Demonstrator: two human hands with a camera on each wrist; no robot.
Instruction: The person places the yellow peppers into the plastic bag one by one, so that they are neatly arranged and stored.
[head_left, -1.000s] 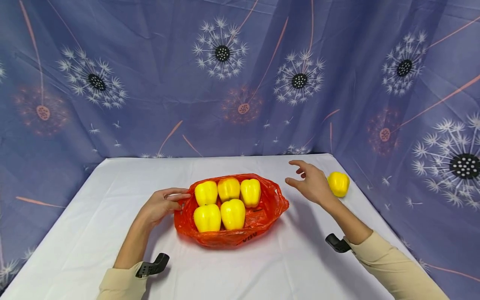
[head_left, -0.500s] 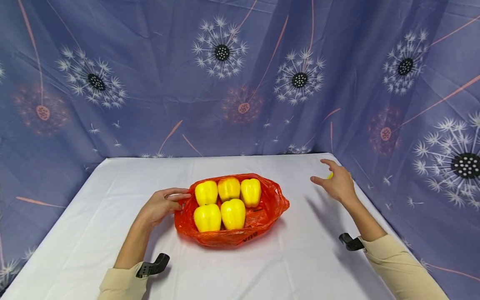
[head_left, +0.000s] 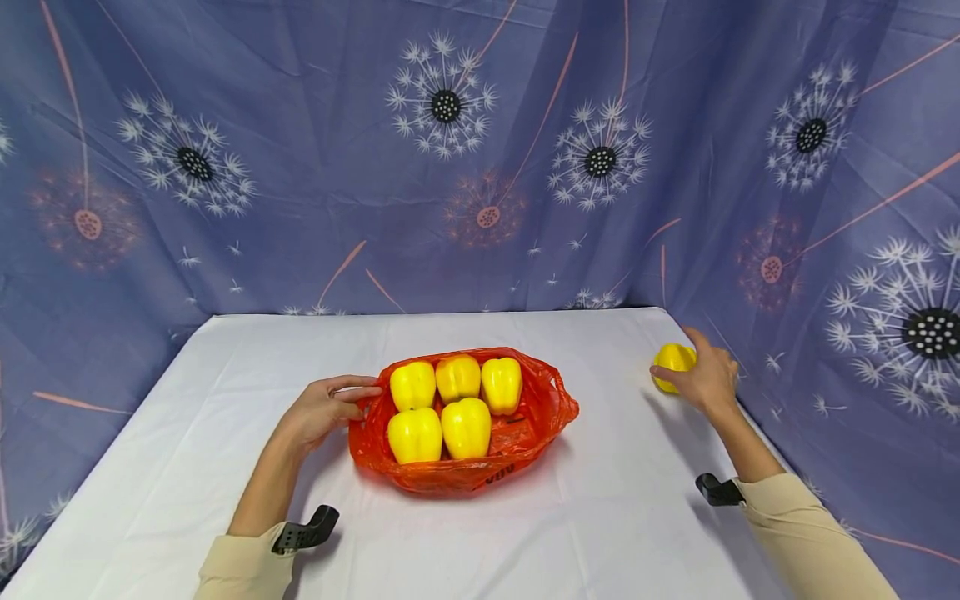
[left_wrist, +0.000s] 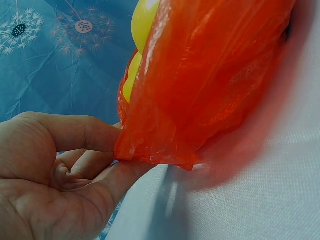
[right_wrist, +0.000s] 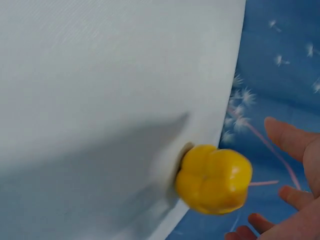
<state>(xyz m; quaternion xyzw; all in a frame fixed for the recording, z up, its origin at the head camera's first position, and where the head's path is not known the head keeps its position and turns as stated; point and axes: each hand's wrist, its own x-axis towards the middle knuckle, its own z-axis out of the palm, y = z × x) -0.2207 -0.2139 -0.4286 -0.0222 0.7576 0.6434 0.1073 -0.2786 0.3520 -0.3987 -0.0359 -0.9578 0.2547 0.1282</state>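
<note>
A red plastic bag (head_left: 536, 442) lies wide open at the middle of the table, several yellow bell peppers (head_left: 415, 436) inside it. At its left end my left hand (head_left: 315, 412) pinches the rim; the left wrist view shows thumb and fingers on either side of the bag's edge (left_wrist: 155, 145). One more yellow bell pepper (head_left: 671, 364) rests near the table's right edge. My right hand (head_left: 708, 373) is just right of that pepper, fingers and thumb spread. In the right wrist view a gap separates the fingers from the pepper (right_wrist: 215, 180).
A white cloth (head_left: 622, 517) covers the table. Blue curtains (head_left: 315, 167) with dandelion prints hang behind it and along both sides. Each wrist carries a black camera mount (head_left: 306, 531) at the sleeve.
My right hand has moved right from beside the bag, passed in front of the lone pepper, and come down around its right side. The left hand and bag have stayed put.
</note>
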